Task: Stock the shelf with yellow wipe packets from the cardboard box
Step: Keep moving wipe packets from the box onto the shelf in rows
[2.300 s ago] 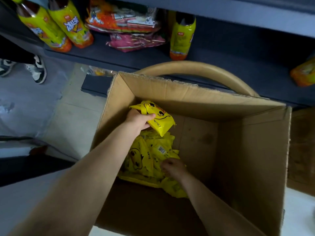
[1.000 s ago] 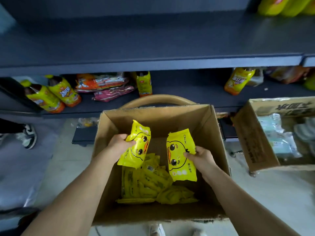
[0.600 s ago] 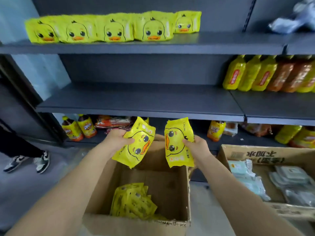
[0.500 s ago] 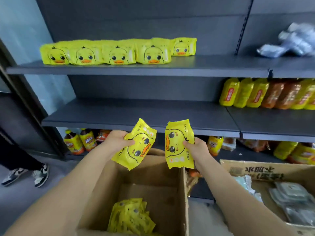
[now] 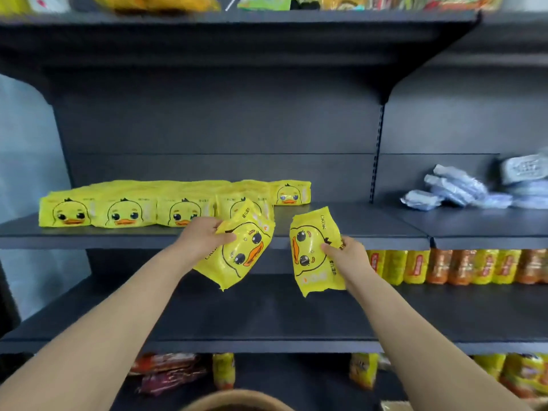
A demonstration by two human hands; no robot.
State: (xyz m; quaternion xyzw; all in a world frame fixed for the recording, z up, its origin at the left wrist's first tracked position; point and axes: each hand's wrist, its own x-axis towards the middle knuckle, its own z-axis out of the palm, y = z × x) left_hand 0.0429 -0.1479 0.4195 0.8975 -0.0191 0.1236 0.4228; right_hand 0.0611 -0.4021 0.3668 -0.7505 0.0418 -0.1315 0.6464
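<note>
My left hand (image 5: 204, 237) grips a yellow wipe packet (image 5: 241, 256) by its upper edge, thumb curled over the front; the packet hangs tilted, printed with a cartoon duck face and orange beak. My right hand (image 5: 345, 253) pinches a second yellow packet (image 5: 311, 256) along its right side, turned so the duck lies sideways. The letters "CKOK" read near that packet's top corner; the smaller writing is too fine to make out. Both packets hang in the air in front of the dark grey metal shelf (image 5: 341, 229), apart from each other and not touching it. On that shelf, to the left, a row of matching duck packets (image 5: 124, 210) stands face out, edge to edge. Further right on the same level lies a loose pile of pale blue packs (image 5: 456, 191). Below, a lower shelf (image 5: 267, 321) holds yellow and orange bottles (image 5: 444, 266) with red labels at the right. At the bottom sit red snack bags (image 5: 169, 369) and more yellow bottles. The top shelf's goods are blurred
</note>
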